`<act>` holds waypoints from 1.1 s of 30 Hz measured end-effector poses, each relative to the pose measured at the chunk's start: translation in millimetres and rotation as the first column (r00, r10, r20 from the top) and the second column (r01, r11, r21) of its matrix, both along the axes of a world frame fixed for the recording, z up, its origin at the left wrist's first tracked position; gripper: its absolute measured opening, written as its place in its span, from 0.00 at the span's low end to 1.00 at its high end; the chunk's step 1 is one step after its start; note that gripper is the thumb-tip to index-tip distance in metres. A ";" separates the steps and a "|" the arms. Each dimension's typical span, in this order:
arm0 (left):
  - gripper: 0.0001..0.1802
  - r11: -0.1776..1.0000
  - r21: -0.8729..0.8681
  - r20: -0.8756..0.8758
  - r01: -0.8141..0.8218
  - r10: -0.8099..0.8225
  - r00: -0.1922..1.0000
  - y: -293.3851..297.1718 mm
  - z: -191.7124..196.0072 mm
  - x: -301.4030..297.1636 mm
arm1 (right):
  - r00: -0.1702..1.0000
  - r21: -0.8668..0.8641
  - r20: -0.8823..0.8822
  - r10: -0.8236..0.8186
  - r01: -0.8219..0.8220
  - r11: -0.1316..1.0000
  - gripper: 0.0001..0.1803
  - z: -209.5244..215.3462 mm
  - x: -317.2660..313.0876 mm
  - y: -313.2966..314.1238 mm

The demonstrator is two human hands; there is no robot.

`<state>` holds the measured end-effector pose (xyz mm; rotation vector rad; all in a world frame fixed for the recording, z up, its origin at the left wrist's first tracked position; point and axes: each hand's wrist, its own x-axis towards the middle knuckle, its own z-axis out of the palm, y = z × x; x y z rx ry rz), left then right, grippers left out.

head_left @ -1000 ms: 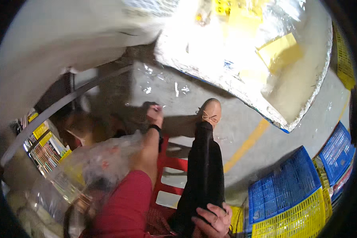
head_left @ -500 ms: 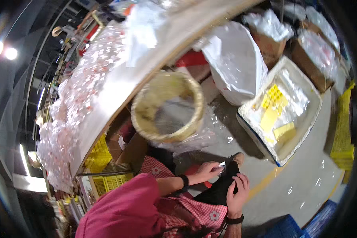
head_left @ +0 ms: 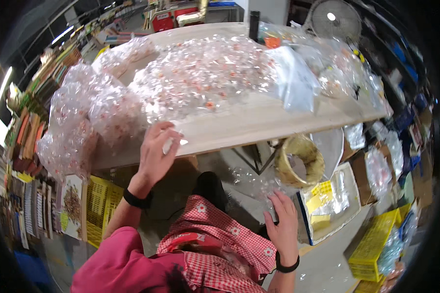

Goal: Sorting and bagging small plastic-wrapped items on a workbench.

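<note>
Left hand: at nine o'clock from the middle of the view, the left hand (head_left: 156, 152) hovers by the near edge of the table (head_left: 239, 116), fingers bent and thumb apart; a pale patch shows between them, and I cannot tell whether it is something gripped.
Right hand: at five o'clock, the right hand (head_left: 283, 223) is released, fingers loosely spread, in the air beside the lap, just left of the foam box (head_left: 344, 210).
Plastic packets: the shiny heap of clear packets (head_left: 200, 75) lies on the table at twelve o'clock, beyond the left hand.
Side pile: more clear plastic (head_left: 76, 112) bulges between nine and ten.
Pale bag: the bag (head_left: 293, 80) lies at half past one.
Round bin: the bin (head_left: 289, 171) is between three and four.
Yellow crates: one crate (head_left: 100, 207) at eight, another (head_left: 375, 239) at four.
</note>
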<state>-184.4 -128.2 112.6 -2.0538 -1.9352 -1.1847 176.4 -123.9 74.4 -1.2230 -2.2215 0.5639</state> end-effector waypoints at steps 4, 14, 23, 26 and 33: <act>0.07 0.949 0.029 -0.009 -0.313 0.314 0.950 -9.1 -40.3 -73.1 | 0.973 0.119 0.162 0.163 -0.184 0.976 0.27 41.5 -83.2 37.4; 0.32 0.968 -0.073 0.124 -0.239 0.247 0.961 18.2 -77.2 -75.6 | 0.877 0.435 0.254 0.407 -0.480 0.762 0.32 43.4 -298.0 171.5; 0.50 0.900 -0.191 0.000 -0.391 0.398 0.917 57.8 -68.6 -63.3 | 0.834 0.326 0.279 0.476 -0.549 0.770 0.34 -49.0 -304.5 245.7; 0.47 0.868 -0.246 -0.110 -0.432 0.418 0.902 63.7 -71.6 -48.8 | 0.815 0.248 0.360 0.454 -0.552 0.796 0.35 -33.9 -278.7 200.5; 0.35 0.896 -0.198 -0.202 -0.398 0.360 0.911 91.3 -69.5 -14.3 | 0.903 0.069 -0.144 0.405 -0.399 0.915 0.37 -21.1 -209.5 210.3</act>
